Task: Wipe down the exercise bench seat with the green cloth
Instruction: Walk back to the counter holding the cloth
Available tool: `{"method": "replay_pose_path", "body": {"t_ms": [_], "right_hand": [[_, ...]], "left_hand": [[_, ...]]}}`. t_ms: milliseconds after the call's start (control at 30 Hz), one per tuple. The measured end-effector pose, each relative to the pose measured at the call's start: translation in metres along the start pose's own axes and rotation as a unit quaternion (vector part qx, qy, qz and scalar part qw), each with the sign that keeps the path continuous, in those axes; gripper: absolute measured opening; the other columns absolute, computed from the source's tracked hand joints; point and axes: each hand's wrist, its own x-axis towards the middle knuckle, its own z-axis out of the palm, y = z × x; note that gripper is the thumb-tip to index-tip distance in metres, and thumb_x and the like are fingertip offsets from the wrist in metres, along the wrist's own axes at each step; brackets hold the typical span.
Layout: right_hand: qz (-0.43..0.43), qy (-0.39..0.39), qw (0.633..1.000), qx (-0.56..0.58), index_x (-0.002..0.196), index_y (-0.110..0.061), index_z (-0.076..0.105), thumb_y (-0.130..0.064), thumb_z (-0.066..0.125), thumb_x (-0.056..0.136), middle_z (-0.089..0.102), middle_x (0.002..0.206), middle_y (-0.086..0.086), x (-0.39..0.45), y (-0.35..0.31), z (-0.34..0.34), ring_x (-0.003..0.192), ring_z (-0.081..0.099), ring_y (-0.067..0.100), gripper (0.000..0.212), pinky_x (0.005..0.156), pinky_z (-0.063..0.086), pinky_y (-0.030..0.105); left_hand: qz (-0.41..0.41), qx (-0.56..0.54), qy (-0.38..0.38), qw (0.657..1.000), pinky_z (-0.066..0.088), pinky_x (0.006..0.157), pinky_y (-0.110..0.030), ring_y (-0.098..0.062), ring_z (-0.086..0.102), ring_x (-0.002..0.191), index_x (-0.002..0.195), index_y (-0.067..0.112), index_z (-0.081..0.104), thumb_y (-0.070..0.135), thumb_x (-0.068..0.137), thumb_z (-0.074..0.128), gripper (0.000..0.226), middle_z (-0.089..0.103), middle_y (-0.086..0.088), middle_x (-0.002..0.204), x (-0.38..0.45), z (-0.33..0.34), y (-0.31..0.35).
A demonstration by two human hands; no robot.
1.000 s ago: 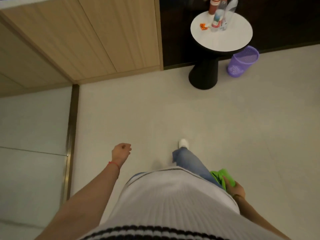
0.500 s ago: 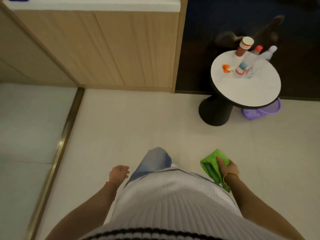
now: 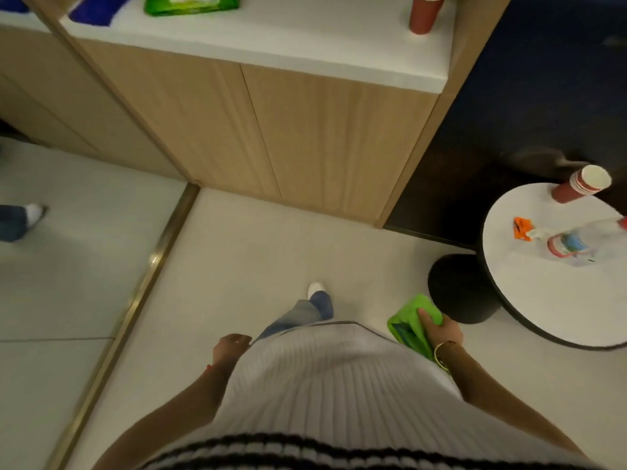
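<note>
A folded bright green cloth (image 3: 409, 320) hangs at my right hip, gripped by my right hand (image 3: 441, 330), which wears a gold bangle. My left hand (image 3: 230, 346) swings at my left side with its fingers curled and nothing in it. I am standing on a pale tiled floor, one foot in a white shoe (image 3: 315, 289) stepping forward. No exercise bench is in view.
A wooden cabinet (image 3: 305, 137) with a white top stands ahead, carrying a green wipes pack (image 3: 191, 3) and a red cup (image 3: 424, 15). At the right is a round white side table (image 3: 549, 300) with a paper cup, bottles and an orange item. A mirror wall (image 3: 68, 266) runs along the left.
I have walked closer to the cabinet and the view has tilted up, so its top now shows. The round table has shifted right. The cloth stays in my right hand.
</note>
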Motion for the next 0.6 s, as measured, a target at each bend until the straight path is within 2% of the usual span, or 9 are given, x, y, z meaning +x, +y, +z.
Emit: {"method": "replay_pose_path", "body": {"t_ms": [100, 233, 400, 500, 600], "right_hand": [[0.032, 0.001, 0.999, -0.004, 0.122, -0.004, 0.06, -0.046, 0.056, 0.092, 0.061, 0.123, 0.025, 0.018, -0.028, 0.005, 0.114, 0.056, 0.041, 0.052, 0.096, 0.041, 0.038], [0.072, -0.003, 0.997, -0.013, 0.123, -0.001, 0.059, -0.044, 0.053, 0.094, 0.059, 0.125, 0.026, 0.04, -0.053, 0.001, 0.115, 0.055, 0.041, 0.052, 0.092, 0.042, 0.038], [0.106, 0.01, 0.994, 0.003, 0.119, -0.001, 0.062, -0.043, 0.055, 0.092, 0.061, 0.121, 0.027, 0.076, -0.092, -0.008, 0.112, 0.057, 0.041, 0.051, 0.091, 0.043, 0.038], [0.077, 0.038, 0.996, 0.019, 0.125, 0.0, 0.057, -0.041, 0.059, 0.09, 0.06, 0.121, 0.028, 0.107, -0.142, -0.021, 0.113, 0.055, 0.044, 0.053, 0.095, 0.043, 0.044], [-0.032, 0.059, 0.998, 0.001, 0.13, -0.005, 0.053, -0.042, 0.06, 0.089, 0.063, 0.117, 0.026, 0.135, -0.211, -0.043, 0.108, 0.058, 0.042, 0.055, 0.094, 0.046, 0.044]], "left_hand": [[0.04, -0.01, 0.025, 0.999, 0.05, 0.088, -0.032, -0.029, 0.069, 0.096, 0.107, 0.001, 0.071, 0.017, 0.098, 0.053, 0.025, 0.074, -0.015, 0.107, 0.029, -0.038, 0.072], [0.103, 0.022, 0.054, 0.993, 0.051, 0.099, -0.041, -0.033, 0.069, 0.103, 0.105, 0.002, 0.073, 0.013, 0.097, 0.052, 0.025, 0.074, -0.017, 0.105, 0.071, -0.075, 0.164], [0.199, 0.056, 0.08, 0.975, 0.051, 0.095, -0.033, -0.031, 0.069, 0.102, 0.108, 0.007, 0.073, 0.008, 0.095, 0.054, 0.024, 0.075, -0.014, 0.107, 0.109, -0.097, 0.265], [0.274, 0.073, 0.127, 0.95, 0.047, 0.087, -0.028, -0.03, 0.069, 0.099, 0.111, 0.007, 0.072, 0.009, 0.095, 0.056, 0.023, 0.074, -0.013, 0.107, 0.122, -0.105, 0.322], [0.361, 0.072, 0.195, 0.909, 0.05, 0.083, -0.032, -0.028, 0.069, 0.098, 0.113, 0.008, 0.071, 0.011, 0.096, 0.055, 0.023, 0.073, -0.012, 0.106, 0.128, -0.115, 0.384]]}}
